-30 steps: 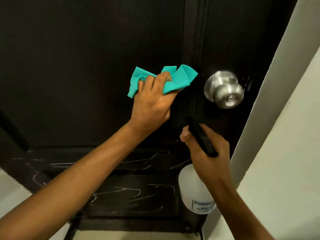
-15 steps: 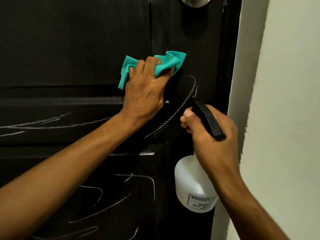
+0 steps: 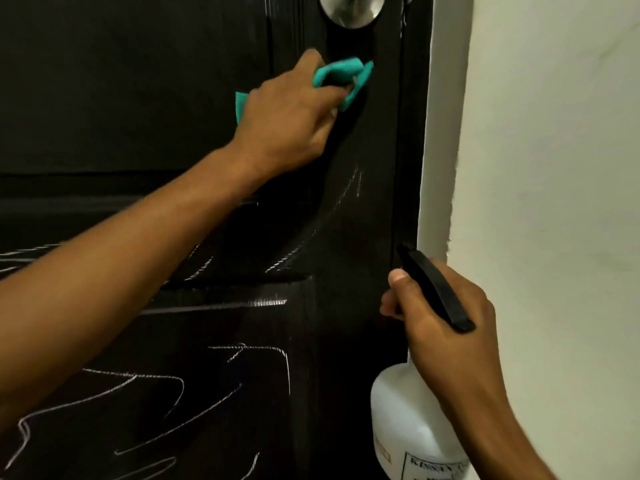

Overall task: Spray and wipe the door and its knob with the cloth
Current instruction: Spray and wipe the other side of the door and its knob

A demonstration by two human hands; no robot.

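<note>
Gripping the cloth (image 3: 341, 72) below the knob (image 3: 351, 10), left-hand fingers (image 3: 329, 95) near the door (image 3: 121, 98) edge.

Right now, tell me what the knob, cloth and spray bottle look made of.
Knob: likely brushed metal, silvery with soft reflections.
Cloth: soft teal fabric, perhaps microfibre; it folds and bunches.
Spray bottle: translucent white plastic body, matte black plastic head.

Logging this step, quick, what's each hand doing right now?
Left hand: grips the cloth against the door.
Right hand: grips the spray bottle.
</note>
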